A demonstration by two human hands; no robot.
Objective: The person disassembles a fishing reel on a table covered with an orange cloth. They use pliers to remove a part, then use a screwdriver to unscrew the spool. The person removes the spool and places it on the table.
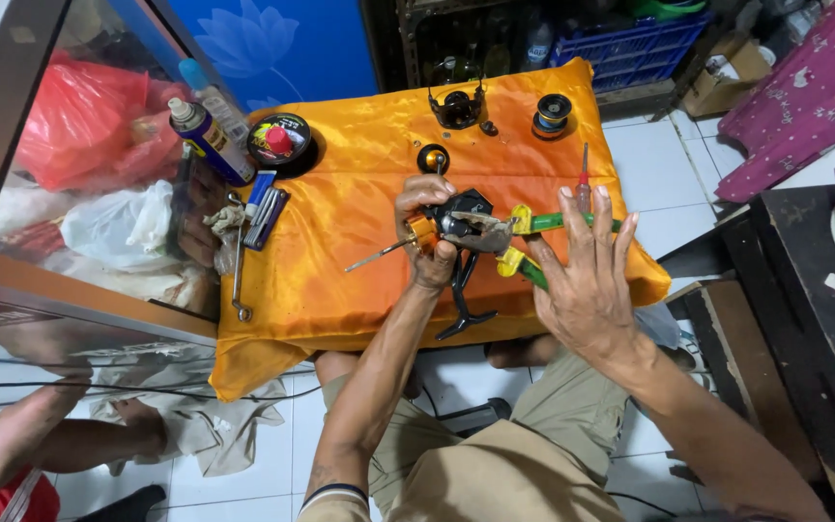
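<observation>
Our left hand had its grip closed around the black fishing reel, over the middle of the orange-covered counter. Our right hand was just to the reel's right, fingers spread open on the green-handled pliers, whose long handles pointed right, away from the reel.

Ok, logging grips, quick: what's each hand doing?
Left hand: closed around the fishing reel.
Right hand: fingers spread, open, on the green-handled pliers.
</observation>
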